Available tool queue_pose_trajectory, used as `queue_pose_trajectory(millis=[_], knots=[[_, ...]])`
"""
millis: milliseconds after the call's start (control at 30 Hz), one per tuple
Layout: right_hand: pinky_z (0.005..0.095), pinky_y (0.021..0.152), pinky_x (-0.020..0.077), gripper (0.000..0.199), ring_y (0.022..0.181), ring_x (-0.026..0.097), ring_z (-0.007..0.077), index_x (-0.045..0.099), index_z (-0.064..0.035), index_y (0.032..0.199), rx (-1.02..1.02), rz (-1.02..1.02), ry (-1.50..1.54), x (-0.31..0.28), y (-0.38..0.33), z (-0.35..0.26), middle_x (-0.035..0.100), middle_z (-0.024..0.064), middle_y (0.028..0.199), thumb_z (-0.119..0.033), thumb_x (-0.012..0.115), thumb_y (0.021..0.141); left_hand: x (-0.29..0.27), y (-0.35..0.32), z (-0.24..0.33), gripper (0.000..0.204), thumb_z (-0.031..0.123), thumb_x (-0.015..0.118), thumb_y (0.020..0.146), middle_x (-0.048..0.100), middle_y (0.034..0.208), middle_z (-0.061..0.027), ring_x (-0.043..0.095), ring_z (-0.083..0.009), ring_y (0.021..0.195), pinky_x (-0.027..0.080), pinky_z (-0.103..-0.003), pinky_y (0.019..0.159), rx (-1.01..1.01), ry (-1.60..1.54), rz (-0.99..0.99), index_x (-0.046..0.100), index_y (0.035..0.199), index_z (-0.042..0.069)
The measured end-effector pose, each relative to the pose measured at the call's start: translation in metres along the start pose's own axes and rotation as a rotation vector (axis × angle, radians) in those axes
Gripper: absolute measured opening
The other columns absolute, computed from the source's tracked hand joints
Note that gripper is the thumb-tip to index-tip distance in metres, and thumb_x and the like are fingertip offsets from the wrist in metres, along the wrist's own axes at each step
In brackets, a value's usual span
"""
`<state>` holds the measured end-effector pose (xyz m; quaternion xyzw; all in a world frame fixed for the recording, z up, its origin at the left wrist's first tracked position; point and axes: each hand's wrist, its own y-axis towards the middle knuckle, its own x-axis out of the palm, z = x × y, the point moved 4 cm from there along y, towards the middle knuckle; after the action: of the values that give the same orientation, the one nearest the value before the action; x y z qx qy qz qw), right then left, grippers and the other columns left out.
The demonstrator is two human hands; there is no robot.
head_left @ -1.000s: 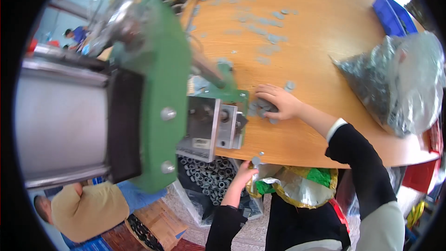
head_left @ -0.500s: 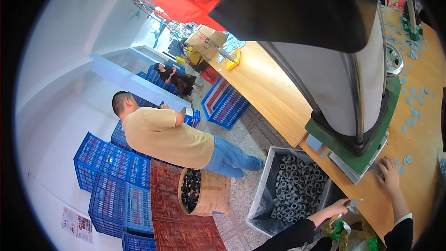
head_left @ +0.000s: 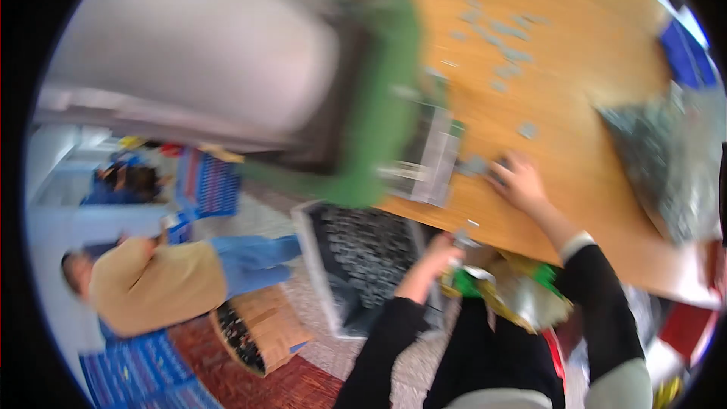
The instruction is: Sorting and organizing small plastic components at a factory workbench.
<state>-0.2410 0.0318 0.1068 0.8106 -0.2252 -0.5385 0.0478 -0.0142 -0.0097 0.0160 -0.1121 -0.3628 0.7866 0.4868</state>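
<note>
My left hand point(head_left: 438, 259) is at the table's near edge, closed on small flat grey pieces point(head_left: 463, 239) that stick out past its fingers. My right hand point(head_left: 521, 183) rests on the wooden table point(head_left: 575, 159), fingers somewhat bent and apart, its tips beside a few flat grey discs point(head_left: 473, 165). Beyond and left of both hands stands a large machine with a green base point(head_left: 394, 83), blurred by motion. More grey discs point(head_left: 509, 53) lie scattered farther back on the tabletop. Under my left hand, over my lap, is a crumpled yellow, green and clear plastic bag point(head_left: 530, 303).
A lined bin point(head_left: 363, 257) of dark grey ring-shaped parts stands on the floor to the left. Beyond it are a carton point(head_left: 269, 322) of small dark parts and a person in a tan shirt point(head_left: 155, 280). A filled clear plastic bag point(head_left: 666, 159) sits at the table's right.
The whole view has swung toward the right, so the machine, bin and person appear farther left. My left hand still holds grey pieces; my right hand stays on the tabletop near the discs.
</note>
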Motion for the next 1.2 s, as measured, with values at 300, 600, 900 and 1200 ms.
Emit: queue_pose_trajectory(millis=[300, 600, 900, 1200], knots=[[0.0389, 0.057, 0.0437, 0.013, 0.065, 0.054, 0.0273, 0.051, -0.0102, 0.072, 0.27, 0.069, -0.079, -0.004, -0.017, 0.028, 0.048, 0.0097, 0.069, -0.019, 0.06, 0.069, 0.006, 0.012, -0.016, 0.062, -0.003, 0.057, 0.057, 0.048, 0.113, -0.0118, 0.046, -0.0222, 0.103, 0.038, -0.029, 0.084, -0.032, 0.193, 0.031, 0.04, 0.118, -0.001], [0.0206, 0.039, 0.0346, 0.012, 0.041, 0.042, 0.0046, 0.051, -0.0065, 0.074, 1.019, 0.188, 1.018, -0.058, -0.09, -0.037, 0.046, -0.0002, 0.051, -0.016, 0.057, 0.079, 0.001, 0.019, -0.033, 0.055, -0.002, 0.06, 0.057, 0.054, 0.101, -0.009, 0.053, -0.02, 0.091, 0.042, -0.03, 0.076, -0.188, 0.149, 0.029, 0.046, 0.11, -0.002], [0.0375, 0.063, 0.0446, 0.02, 0.069, 0.055, 0.0285, 0.058, -0.0053, 0.079, 0.569, -0.152, 0.19, 0.028, -0.2, -0.067, 0.055, 0.0107, 0.071, -0.023, 0.062, 0.071, 0.004, 0.012, -0.017, 0.067, -0.006, 0.066, 0.054, 0.051, 0.11, -0.0113, 0.049, -0.0226, 0.102, 0.039, -0.031, 0.085, -0.127, 0.414, -0.135, 0.041, 0.116, -0.001], [0.0381, 0.066, 0.0476, 0.027, 0.078, 0.058, 0.0303, 0.053, -0.005, 0.096, 0.757, -0.667, 0.216, 0.019, -0.186, -0.062, 0.059, 0.0172, 0.081, -0.028, 0.046, 0.084, -0.006, 0.003, -0.018, 0.078, -0.003, 0.07, 0.053, 0.043, 0.119, -0.0149, 0.043, -0.0248, 0.11, 0.036, -0.032, 0.09, -0.069, 0.619, -0.029, 0.034, 0.122, -0.002]])
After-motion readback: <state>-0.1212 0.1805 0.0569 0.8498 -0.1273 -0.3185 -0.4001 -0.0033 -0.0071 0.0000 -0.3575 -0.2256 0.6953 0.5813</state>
